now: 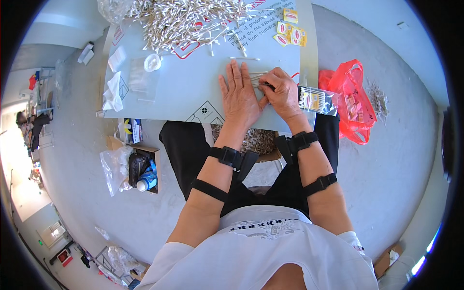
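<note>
My left hand [238, 94] lies flat on the table sheet, fingers stretched out and palm down. Beside it, my right hand [281, 91] is closed, its fingertips pinched over a small bunch of cotton swabs [256, 79]. Something small and dark shows at those fingertips; I cannot make out what it is. A clear pouch packed with cotton swabs [316, 100] lies by my right wrist, at the table's right edge. One loose cotton swab [245, 59] rests just beyond my left fingertips. Toward the far side spreads a big heap of cotton swabs [186, 21].
Small yellow cards [291, 35] lie at the far right. On the left are a white round container [152, 63], clear bags [141, 84] and a white tissue [112, 93]. A red plastic bag [355, 101] hangs right of the table. An open carton [153, 169] stands lower left.
</note>
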Tool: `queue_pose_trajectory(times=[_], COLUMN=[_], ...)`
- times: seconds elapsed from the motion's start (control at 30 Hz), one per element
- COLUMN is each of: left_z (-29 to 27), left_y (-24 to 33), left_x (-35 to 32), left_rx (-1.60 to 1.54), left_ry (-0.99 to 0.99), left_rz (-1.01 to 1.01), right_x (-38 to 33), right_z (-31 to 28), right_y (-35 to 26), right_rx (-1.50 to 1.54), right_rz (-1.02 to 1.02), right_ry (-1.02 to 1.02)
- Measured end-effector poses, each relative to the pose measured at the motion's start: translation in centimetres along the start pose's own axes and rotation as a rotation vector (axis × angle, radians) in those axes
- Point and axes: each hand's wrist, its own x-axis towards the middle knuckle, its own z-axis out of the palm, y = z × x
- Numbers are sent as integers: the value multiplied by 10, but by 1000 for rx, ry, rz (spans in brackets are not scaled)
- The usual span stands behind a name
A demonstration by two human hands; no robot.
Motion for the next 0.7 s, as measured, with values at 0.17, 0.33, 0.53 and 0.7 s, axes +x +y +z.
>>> queue_pose_trajectory(times=[0.17, 0.33, 0.53, 0.7], left_z=[1, -2, -13, -10], left_y=[-2, -2, -10, -15], left_x=[-7, -11, -28, -39], left_rx=[10, -23, -135, 10], left_ry=[-37, -13, 10, 14], left_rz=[24, 20, -60, -79], right_x=[-5, -12, -22, -33], right_z=[-2, -2, -4, 0], right_y=[0, -1, 1, -2], right_rx=[-9, 11, 83, -72], right_rz=[-26, -24, -4, 32], right_ry=[7, 10, 154, 221])
